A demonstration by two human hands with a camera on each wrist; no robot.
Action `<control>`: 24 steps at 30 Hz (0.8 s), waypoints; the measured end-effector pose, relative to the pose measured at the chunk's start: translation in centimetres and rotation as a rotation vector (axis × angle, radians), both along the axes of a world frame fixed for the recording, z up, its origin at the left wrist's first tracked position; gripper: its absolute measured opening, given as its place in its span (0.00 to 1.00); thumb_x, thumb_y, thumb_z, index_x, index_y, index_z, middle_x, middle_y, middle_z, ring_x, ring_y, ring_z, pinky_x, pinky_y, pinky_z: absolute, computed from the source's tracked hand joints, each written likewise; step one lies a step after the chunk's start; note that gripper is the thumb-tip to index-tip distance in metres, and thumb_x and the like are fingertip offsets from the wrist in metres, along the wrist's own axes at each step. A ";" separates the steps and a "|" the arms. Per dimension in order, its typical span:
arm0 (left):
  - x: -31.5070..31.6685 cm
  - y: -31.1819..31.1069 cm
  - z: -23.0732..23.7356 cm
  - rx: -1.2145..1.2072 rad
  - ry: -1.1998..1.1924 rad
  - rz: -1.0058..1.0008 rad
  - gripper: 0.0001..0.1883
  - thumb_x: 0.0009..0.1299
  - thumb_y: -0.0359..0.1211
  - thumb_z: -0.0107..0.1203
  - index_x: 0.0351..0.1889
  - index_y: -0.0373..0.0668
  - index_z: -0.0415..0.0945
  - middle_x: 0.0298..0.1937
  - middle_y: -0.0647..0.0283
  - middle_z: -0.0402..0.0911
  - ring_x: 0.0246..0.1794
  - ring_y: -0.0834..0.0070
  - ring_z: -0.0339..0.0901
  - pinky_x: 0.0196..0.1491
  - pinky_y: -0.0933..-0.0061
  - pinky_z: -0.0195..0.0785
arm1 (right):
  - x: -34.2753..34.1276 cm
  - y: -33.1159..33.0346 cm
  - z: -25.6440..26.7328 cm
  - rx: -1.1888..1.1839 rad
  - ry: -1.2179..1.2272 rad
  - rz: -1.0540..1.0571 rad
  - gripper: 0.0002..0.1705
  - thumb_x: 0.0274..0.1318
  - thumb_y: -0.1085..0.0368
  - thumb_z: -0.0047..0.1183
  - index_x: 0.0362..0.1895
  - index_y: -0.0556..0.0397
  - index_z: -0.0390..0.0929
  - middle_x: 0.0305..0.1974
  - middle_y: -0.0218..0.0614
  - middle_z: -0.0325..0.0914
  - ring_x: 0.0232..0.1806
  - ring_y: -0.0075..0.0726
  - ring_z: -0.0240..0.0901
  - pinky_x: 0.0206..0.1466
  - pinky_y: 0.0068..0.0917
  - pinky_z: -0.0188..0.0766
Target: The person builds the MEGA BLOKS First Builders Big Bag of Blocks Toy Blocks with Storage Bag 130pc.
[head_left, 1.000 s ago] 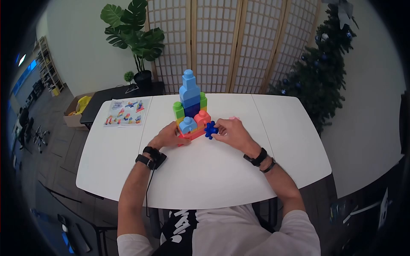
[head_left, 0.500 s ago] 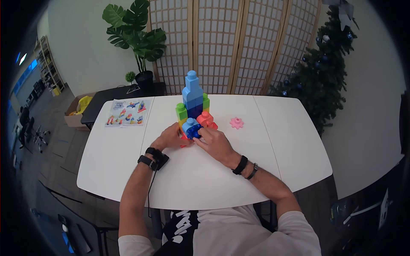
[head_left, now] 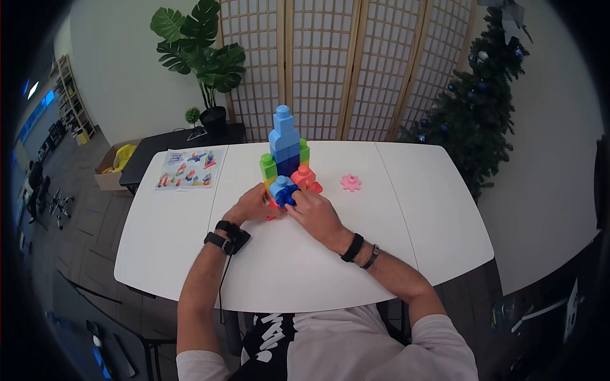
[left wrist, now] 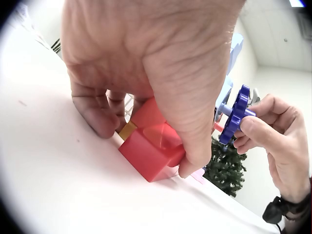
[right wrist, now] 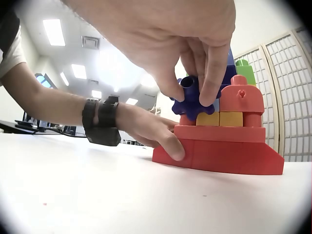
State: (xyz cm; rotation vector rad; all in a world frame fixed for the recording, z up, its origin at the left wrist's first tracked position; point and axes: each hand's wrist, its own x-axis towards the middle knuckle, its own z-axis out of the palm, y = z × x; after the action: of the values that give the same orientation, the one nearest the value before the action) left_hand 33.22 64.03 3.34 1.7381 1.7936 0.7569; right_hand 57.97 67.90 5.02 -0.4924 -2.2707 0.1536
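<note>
A tower of toy building blocks stands upright on the white table, its light blue column rising over dark blue, green, yellow and coral blocks. My left hand grips the left end of its red base block, thumb on the near side and fingers behind. With thumb and fingertips, my right hand pinches the hub of a dark blue toy gear. That gear is at the front of the light blue rounded block, meeting its short peg in the left wrist view. Beside it sits a coral rounded block with a hole in front.
A pink gear lies on the white table right of the tower. At the table's back left is a printed picture sheet. A cable runs from the left wrist camera over the table's front edge.
My right hand has carried the dark blue gear left, from beside the base to the front of the light blue block, uncovering the pink gear. My left hand has stayed on the base.
</note>
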 end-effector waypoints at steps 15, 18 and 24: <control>0.0 0.1 -1.3 0.066 0.001 0.029 0.39 0.56 0.46 0.84 0.64 0.46 0.79 0.46 0.67 0.84 0.44 0.72 0.78 0.49 0.71 0.72 | 0.0 0.0 0.5 0.424 -0.156 -0.051 0.13 0.56 0.73 0.63 0.46 0.53 0.77 0.42 0.38 0.75 0.47 0.40 0.79 0.45 0.31 0.83; 0.0 0.1 -1.3 0.075 0.003 0.025 0.42 0.53 0.52 0.85 0.60 0.40 0.80 0.49 0.61 0.85 0.48 0.66 0.82 0.53 0.69 0.74 | -0.3 -0.1 0.5 0.426 -0.129 -0.068 0.10 0.59 0.70 0.65 0.42 0.51 0.77 0.40 0.37 0.74 0.46 0.39 0.78 0.43 0.30 0.82; -0.1 0.3 -1.8 0.083 0.009 0.036 0.40 0.56 0.47 0.84 0.64 0.45 0.79 0.45 0.67 0.83 0.45 0.72 0.78 0.49 0.71 0.72 | -1.1 0.5 -0.4 0.154 -0.004 -0.129 0.15 0.73 0.56 0.63 0.39 0.54 0.80 0.34 0.40 0.78 0.37 0.45 0.82 0.36 0.38 0.81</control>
State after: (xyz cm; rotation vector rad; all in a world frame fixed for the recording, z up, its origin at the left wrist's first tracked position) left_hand 33.11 64.38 1.57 1.7687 1.8282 0.8503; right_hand 56.88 68.36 4.64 -0.5550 -2.2263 -0.0869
